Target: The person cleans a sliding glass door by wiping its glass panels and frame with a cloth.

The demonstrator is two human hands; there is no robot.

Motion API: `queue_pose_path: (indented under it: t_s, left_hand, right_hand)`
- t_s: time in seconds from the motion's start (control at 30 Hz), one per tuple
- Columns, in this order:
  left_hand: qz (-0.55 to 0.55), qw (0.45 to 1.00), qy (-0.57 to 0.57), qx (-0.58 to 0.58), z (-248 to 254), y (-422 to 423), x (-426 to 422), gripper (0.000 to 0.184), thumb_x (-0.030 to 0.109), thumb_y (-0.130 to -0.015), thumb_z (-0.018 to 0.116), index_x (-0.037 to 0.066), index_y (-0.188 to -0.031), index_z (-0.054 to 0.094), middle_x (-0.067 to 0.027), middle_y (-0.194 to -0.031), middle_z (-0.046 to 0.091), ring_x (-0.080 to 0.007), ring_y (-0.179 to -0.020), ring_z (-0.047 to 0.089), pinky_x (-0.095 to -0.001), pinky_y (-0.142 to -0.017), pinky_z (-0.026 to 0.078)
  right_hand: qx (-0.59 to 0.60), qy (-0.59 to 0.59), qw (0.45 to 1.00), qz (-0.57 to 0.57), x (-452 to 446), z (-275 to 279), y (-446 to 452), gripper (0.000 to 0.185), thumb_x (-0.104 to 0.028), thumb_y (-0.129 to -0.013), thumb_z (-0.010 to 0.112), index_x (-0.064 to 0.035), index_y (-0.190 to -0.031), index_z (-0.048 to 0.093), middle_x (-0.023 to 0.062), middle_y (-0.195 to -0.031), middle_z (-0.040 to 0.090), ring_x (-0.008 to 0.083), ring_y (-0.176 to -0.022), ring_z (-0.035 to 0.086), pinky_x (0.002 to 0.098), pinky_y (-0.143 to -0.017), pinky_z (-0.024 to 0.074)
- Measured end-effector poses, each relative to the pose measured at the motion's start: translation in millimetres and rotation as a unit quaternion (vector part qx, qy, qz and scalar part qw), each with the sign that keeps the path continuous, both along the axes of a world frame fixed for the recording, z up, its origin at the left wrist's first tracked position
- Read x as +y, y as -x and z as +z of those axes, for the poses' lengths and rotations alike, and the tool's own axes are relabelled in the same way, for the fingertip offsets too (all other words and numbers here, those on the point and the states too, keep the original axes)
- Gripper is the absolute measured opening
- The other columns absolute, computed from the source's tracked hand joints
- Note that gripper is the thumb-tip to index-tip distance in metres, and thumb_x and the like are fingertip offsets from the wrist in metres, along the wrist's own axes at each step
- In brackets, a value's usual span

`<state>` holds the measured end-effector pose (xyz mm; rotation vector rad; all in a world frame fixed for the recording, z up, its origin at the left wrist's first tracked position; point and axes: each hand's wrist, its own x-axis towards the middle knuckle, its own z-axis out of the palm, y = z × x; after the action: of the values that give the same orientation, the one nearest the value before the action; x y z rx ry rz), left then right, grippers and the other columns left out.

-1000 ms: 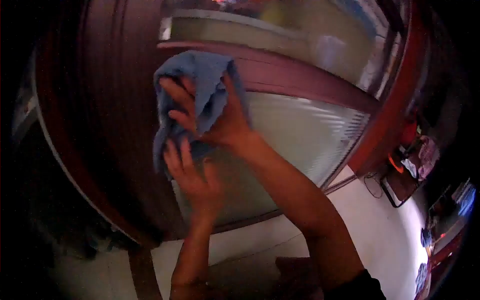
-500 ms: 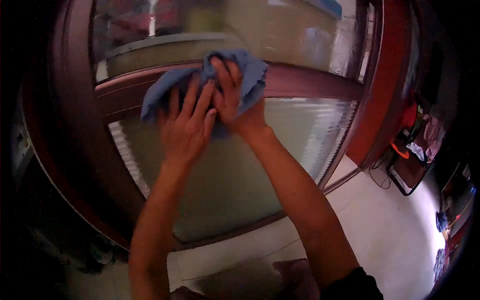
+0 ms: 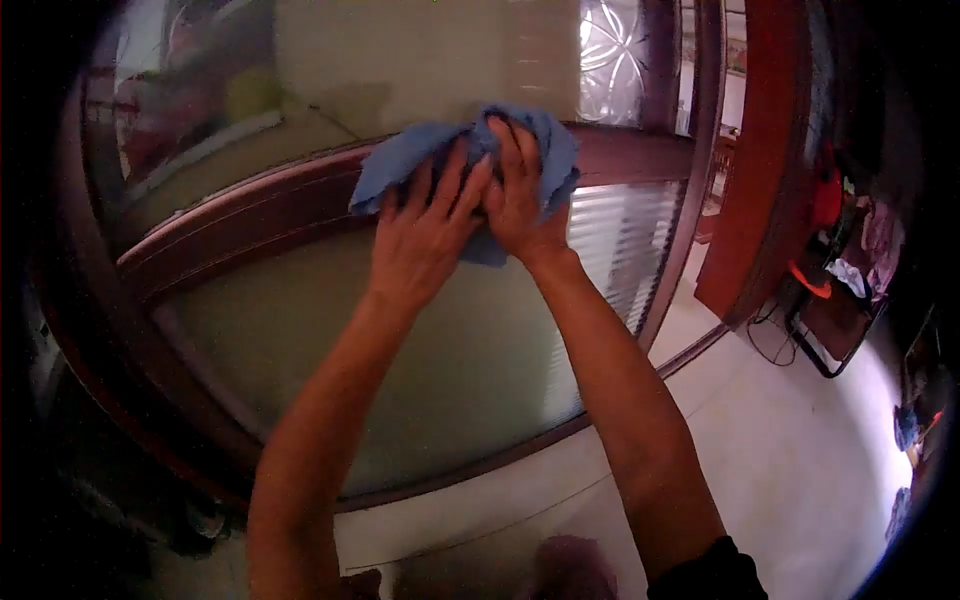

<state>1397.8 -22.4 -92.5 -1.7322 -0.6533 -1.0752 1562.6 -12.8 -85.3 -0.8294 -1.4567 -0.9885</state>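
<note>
Your left hand [image 3: 420, 235] and right hand [image 3: 520, 195] have fingers pressing that crumpled blue cloth [image 3: 410, 155] against the door's brownish-red crossbar [image 3: 260, 215].

cloth [image 3: 402, 163] is blue | rail [image 3: 635, 157] is dark reddish brown | upper pane [image 3: 410, 55] is dull beige, white petal pattern at right | lower pane [image 3: 470, 350] is grey-green, pale stripes at right | floor [image 3: 750, 440] is off-white | sleeve [image 3: 708, 574] is black | far-right garment [image 3: 882, 245] looks pinkish, though dim
</note>
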Motion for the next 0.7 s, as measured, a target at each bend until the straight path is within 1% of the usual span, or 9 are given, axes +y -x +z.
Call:
queue_pose_path:
  t_s: [0.1,0.2,0.3,0.33,0.4,0.47,0.53,0.63,0.7]
  left_hand:
    - [-0.007,1.0,0.004,0.03,0,-36,8,0.062,0.034,-0.086,0.061,0.02,-0.143,0.041,-0.0058,-0.147,0.041,-0.0291,-0.124,0.046,-0.0494,-0.091,0.043]
    - [-0.022,0.999,-0.007,0.043,5,-75,13,0.064,0.033,-0.085,0.061,0.021,-0.144,0.04,-0.0067,-0.147,0.04,-0.029,-0.126,0.045,-0.0487,-0.094,0.041]
    - [-0.024,0.998,-0.004,0.064,13,-107,16,0.065,0.032,-0.084,0.062,0.02,-0.144,0.04,-0.0069,-0.148,0.038,-0.0293,-0.129,0.042,-0.0487,-0.096,0.039]
    - [-0.019,0.997,0.0,0.077,15,-120,18,0.066,0.033,-0.085,0.061,0.021,-0.145,0.037,-0.0062,-0.149,0.036,-0.0298,-0.129,0.042,-0.0496,-0.096,0.041]
    - [-0.006,0.994,0.006,0.104,20,-143,21,0.069,0.036,-0.086,0.061,0.022,-0.147,0.032,-0.0048,-0.152,0.032,-0.031,-0.13,0.041,-0.0516,-0.096,0.043]
    - [-0.027,0.993,0.014,0.111,25,-167,20,0.066,0.032,-0.084,0.061,0.02,-0.144,0.038,-0.0057,-0.149,0.036,-0.0298,-0.13,0.04,-0.0496,-0.099,0.039]
    - [-0.034,0.993,-0.015,0.108,24,-189,23,0.06,0.027,-0.083,0.059,0.019,-0.14,0.043,-0.0058,-0.148,0.038,-0.0293,-0.131,0.04,-0.0481,-0.102,0.035]
    - [-0.048,0.992,-0.006,0.116,17,-217,33,0.061,0.03,-0.086,0.059,0.021,-0.144,0.039,-0.0041,-0.152,0.033,-0.0303,-0.128,0.043,-0.0517,-0.099,0.04]
    - [-0.046,0.992,-0.003,0.115,3,-228,34,0.057,0.029,-0.086,0.057,0.021,-0.141,0.043,-0.0039,-0.151,0.036,-0.027,-0.126,0.045,-0.0484,-0.099,0.04]
  right_hand:
    - [0.037,0.023,0.999,-0.027,5,-5,-36,0.05,-0.029,-0.091,0.056,-0.018,-0.138,0.043,0.0118,-0.134,0.048,0.0362,-0.116,0.051,0.051,-0.098,0.04]
    - [0.042,0.007,0.998,-0.046,7,-6,-77,0.05,-0.027,-0.09,0.057,-0.0178,-0.138,0.044,0.0117,-0.136,0.047,0.0359,-0.121,0.048,0.0506,-0.101,0.0386]
    - [0.059,0.021,0.998,0.01,20,-8,-117,0.053,-0.025,-0.091,0.056,-0.0169,-0.14,0.041,0.0139,-0.14,0.042,0.0367,-0.127,0.044,0.0509,-0.105,0.0354]
    - [0.069,0.049,0.995,0.059,17,-7,-128,0.054,-0.025,-0.092,0.054,-0.0151,-0.143,0.037,0.0163,-0.145,0.036,0.0385,-0.131,0.039,0.0499,-0.107,0.0345]
    - [0.089,0.079,0.992,0.051,8,-4,-149,0.055,-0.025,-0.093,0.053,-0.0133,-0.144,0.036,0.0172,-0.146,0.033,0.0399,-0.132,0.038,0.0483,-0.107,0.0356]
    - [0.097,0.092,0.99,0.046,4,-4,-177,0.055,-0.029,-0.095,0.052,-0.0111,-0.144,0.035,0.0191,-0.146,0.033,0.0416,-0.131,0.038,0.0457,-0.105,0.0382]
    - [0.096,0.081,0.992,-0.027,3,-7,-201,0.056,-0.03,-0.095,0.052,-0.0102,-0.144,0.035,0.0208,-0.146,0.034,0.0417,-0.131,0.039,0.0455,-0.105,0.0382]
    - [0.117,0.047,0.986,-0.107,9,-21,-229,0.058,-0.03,-0.095,0.052,-0.0037,-0.144,0.033,0.0247,-0.144,0.036,0.0429,-0.131,0.038,0.047,-0.108,0.0341]
    - [0.154,0.051,0.975,-0.152,22,-36,-237,0.058,-0.028,-0.096,0.049,-0.0003,-0.143,0.032,0.0256,-0.145,0.035,0.0439,-0.131,0.037,0.0481,-0.109,0.0313]
